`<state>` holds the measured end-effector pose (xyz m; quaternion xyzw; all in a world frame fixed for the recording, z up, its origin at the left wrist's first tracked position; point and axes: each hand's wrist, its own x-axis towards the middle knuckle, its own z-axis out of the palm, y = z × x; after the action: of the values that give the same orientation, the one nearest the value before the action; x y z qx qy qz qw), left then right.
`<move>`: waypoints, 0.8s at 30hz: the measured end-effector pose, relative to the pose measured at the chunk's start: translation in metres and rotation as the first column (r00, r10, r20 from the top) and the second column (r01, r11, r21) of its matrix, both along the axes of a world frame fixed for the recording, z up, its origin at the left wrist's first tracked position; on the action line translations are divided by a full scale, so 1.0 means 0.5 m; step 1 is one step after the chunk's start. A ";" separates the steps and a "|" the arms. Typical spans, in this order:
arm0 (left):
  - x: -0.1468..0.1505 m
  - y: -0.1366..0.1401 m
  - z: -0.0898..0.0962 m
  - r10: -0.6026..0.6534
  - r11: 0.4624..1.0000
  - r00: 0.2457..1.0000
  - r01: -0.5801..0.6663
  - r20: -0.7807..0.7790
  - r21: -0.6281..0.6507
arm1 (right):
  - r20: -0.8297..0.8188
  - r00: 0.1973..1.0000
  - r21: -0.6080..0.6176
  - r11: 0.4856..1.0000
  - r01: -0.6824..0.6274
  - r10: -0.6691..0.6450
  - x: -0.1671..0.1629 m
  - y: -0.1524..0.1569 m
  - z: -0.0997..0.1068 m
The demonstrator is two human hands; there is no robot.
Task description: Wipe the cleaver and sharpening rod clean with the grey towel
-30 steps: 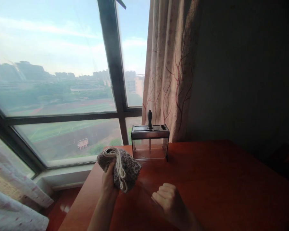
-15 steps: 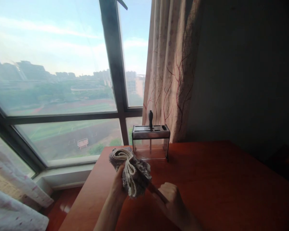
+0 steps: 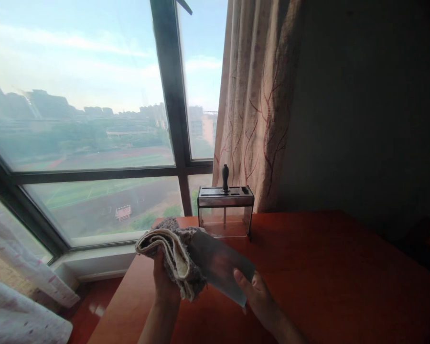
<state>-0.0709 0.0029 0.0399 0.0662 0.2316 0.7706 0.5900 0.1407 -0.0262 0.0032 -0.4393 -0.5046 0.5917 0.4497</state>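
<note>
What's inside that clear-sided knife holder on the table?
Inside the knife holder, a thin upright rod shows below the black handle. The opaque top hides the rod's upper part, and the broad blade covers the holder's lower left corner.

The cloth (image 3: 175, 255) hides one end of the blade (image 3: 220, 267) — and most fingers of the left grip (image 3: 166, 283); the beige curtain (image 3: 256, 95) runs off the top edge — far buildings (image 3: 46, 106) blur.

That cloth (image 3: 179, 260) is speckled grey and cream; the blade (image 3: 218, 265), grey; the table (image 3: 315, 272), reddish-brown; the curtain (image 3: 251, 105), beige with red branches.
</note>
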 end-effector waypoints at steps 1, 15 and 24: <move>0.005 -0.001 0.003 0.013 1.000 1.000 -0.013 -0.019 -0.021 | -0.006 1.000 0.001 1.000 0.018 -0.018 -0.001 0.000 0.000; 0.062 0.023 -0.015 0.029 0.995 0.992 -0.040 -0.122 -0.093 | 0.060 0.966 0.135 0.961 0.240 -0.250 0.016 0.003 -0.047; 0.093 0.018 -0.045 -0.076 0.992 0.965 0.049 -0.251 -0.113 | 0.199 0.956 0.212 0.962 0.172 -0.215 0.035 0.004 -0.026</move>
<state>-0.0246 0.0118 0.0176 0.1405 0.3435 0.7235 0.5821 0.1581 -0.0243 -0.0100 -0.5040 -0.5603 0.4410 0.4874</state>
